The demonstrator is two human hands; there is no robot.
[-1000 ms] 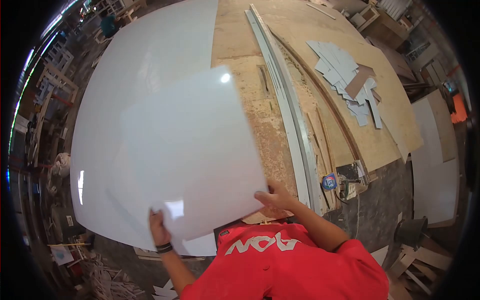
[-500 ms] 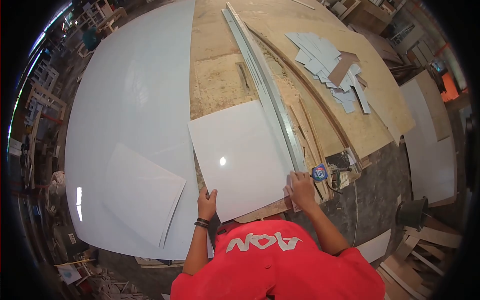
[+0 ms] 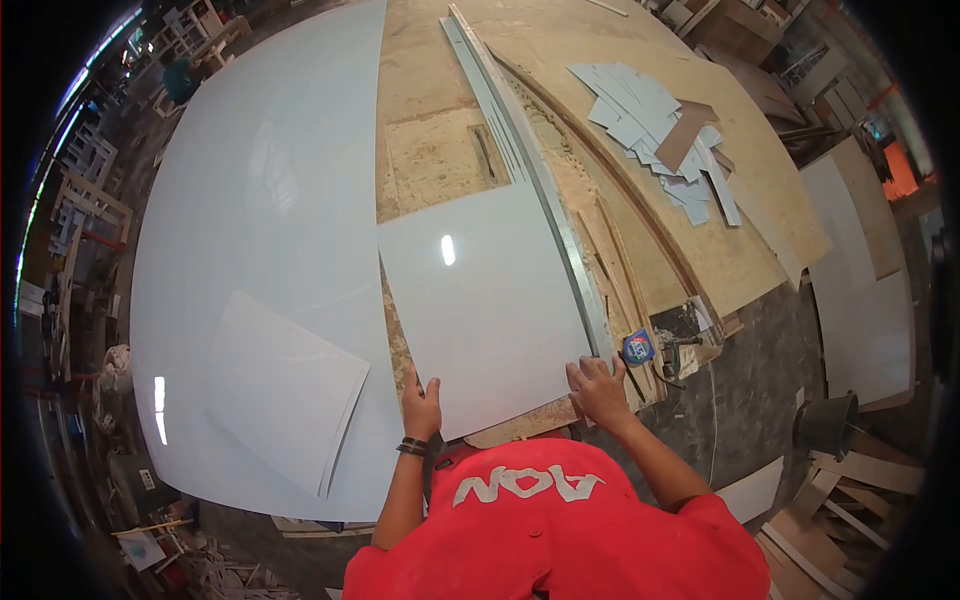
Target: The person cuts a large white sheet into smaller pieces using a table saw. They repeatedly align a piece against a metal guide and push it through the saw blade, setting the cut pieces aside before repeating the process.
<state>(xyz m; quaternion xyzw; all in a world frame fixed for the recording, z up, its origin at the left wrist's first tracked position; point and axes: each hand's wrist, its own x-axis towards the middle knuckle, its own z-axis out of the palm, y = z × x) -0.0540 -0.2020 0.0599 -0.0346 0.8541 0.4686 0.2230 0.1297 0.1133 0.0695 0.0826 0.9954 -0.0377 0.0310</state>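
Observation:
A glossy white laminate sheet (image 3: 490, 310) lies on the wooden workbench in front of me, its right edge along a long metal straightedge (image 3: 545, 200). My left hand (image 3: 421, 405) grips the sheet's lower left edge, thumb raised at the side and the other fingers partly hidden. At the lower right corner, my right hand (image 3: 600, 390) holds the sheet with bent fingers, close to the near end of the straightedge. A blue tape measure (image 3: 638, 347) sits just right of that hand.
A large white sheet (image 3: 260, 180) covers the left side, with smaller sheets (image 3: 290, 390) on it. White and brown offcuts (image 3: 650, 130) are piled at the back right of the bench (image 3: 740, 250). A dark bucket (image 3: 826, 424) and wood scraps (image 3: 840, 500) stand on the floor at right.
The laminate sheet has slid a little away from me and lies flatter, its far edge now farther up the bench. My left hand has moved slightly right; my right hand is slightly lower.

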